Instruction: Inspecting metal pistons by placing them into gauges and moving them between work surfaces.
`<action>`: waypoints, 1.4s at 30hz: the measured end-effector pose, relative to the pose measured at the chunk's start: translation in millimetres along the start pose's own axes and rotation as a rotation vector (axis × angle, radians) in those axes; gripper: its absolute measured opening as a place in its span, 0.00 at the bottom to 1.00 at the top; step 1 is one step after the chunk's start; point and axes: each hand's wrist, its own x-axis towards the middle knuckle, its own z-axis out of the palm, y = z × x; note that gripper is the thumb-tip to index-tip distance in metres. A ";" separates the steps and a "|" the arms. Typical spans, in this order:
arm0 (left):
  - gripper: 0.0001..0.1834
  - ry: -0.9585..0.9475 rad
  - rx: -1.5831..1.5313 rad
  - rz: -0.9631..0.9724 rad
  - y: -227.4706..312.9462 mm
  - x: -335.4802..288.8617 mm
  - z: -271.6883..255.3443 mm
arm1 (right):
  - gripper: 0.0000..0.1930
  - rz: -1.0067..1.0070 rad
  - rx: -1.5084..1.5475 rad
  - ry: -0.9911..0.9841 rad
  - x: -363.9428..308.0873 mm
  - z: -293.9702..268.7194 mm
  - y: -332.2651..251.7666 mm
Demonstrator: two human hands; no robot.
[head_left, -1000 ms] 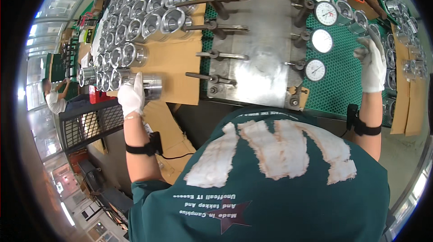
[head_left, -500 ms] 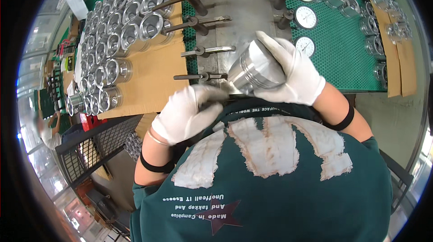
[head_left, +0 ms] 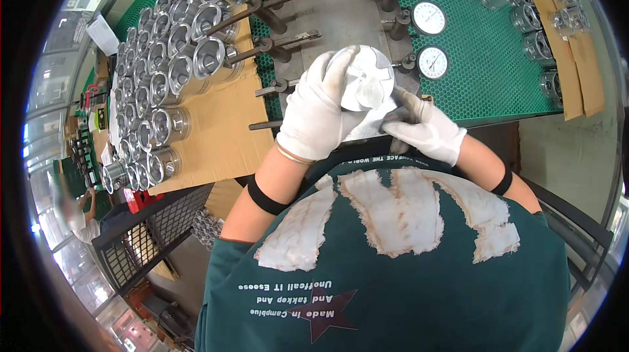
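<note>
A shiny metal piston (head_left: 368, 80) is gripped in my left hand (head_left: 313, 113), its flat round crown with recesses turned up. White gloves cover both hands, and the left fingers wrap around the piston's far left side. Just right of the piston, apart from it, my right hand (head_left: 429, 130) has its thumb and fingers spread with nothing visible between them; its fingertips look dark. Beneath and beyond the piston lies a metal plate (head_left: 341, 11) with dark clamp-like posts (head_left: 270, 47) along its left and dial gauges (head_left: 432, 62) along its right.
Rows of pistons (head_left: 167, 83) stand on cardboard (head_left: 229, 113) at the left. More pistons (head_left: 524, 18) line the right side of the green perforated mat (head_left: 485, 70), beside a cardboard strip (head_left: 580, 77). A black mesh rack (head_left: 154, 224) stands lower left. Another person (head_left: 78, 211) is at far left.
The piston has passed from my right hand to my left, tilting its crown upward. My left hand has moved up and right; my right hand has released it and dropped lower.
</note>
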 end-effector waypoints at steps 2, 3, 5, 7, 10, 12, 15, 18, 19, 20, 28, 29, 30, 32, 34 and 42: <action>0.48 -0.017 -0.034 -0.022 -2.9 8.4 -0.8 | 0.47 -0.026 0.111 0.066 2.7 8.3 7.6; 0.50 -0.029 -0.068 -0.043 -3.3 11.3 -1.7 | 0.48 -0.097 0.040 0.086 7.9 8.2 14.7; 0.48 -0.001 -0.070 -0.035 -2.3 14.2 -1.2 | 0.48 -0.137 -0.008 0.099 15.9 6.2 22.7; 0.45 0.027 -0.073 -0.029 -3.3 15.5 0.3 | 0.48 -0.175 -0.056 0.112 17.5 5.7 23.9; 0.45 0.050 -0.060 0.011 -7.5 15.3 3.2 | 0.48 -0.154 -0.018 0.102 17.2 6.3 22.9; 0.45 0.043 -0.048 0.000 -8.0 14.9 3.9 | 0.48 -0.169 -0.064 0.112 17.7 5.6 23.7; 0.46 0.039 -0.054 -0.006 -10.4 14.4 4.8 | 0.49 -0.131 -0.055 0.100 16.1 6.0 17.8; 0.46 0.053 -0.051 0.003 -10.5 14.6 4.7 | 0.49 -0.153 -0.080 0.115 17.8 6.9 20.4; 0.46 0.052 -0.052 0.003 -10.9 14.7 5.1 | 0.49 -0.151 -0.079 0.116 18.8 7.1 21.6; 0.46 0.053 -0.059 0.009 -11.5 14.6 5.5 | 0.49 -0.158 -0.080 0.120 19.7 7.3 22.9; 0.47 0.054 -0.056 0.018 -12.5 14.3 7.7 | 0.49 -0.163 -0.113 0.161 17.9 9.8 14.2; 0.46 0.059 -0.045 0.013 -13.0 14.1 8.9 | 0.49 -0.159 -0.132 0.158 16.8 8.6 12.4; 0.46 0.064 -0.034 0.008 -12.7 14.3 9.6 | 0.49 -0.155 -0.151 0.156 15.1 7.3 9.9; 0.45 0.067 -0.033 -0.005 -9.1 14.3 7.6 | 0.49 -0.103 -0.201 0.119 9.4 3.0 -5.1; 0.37 0.099 -0.097 0.003 -8.5 10.6 5.8 | 0.45 -0.141 -0.422 0.123 3.3 0.9 -15.8; 0.31 0.201 -0.274 -0.319 10.0 1.0 -62.7 | 0.23 -0.471 0.199 0.409 -29.1 -78.8 -29.8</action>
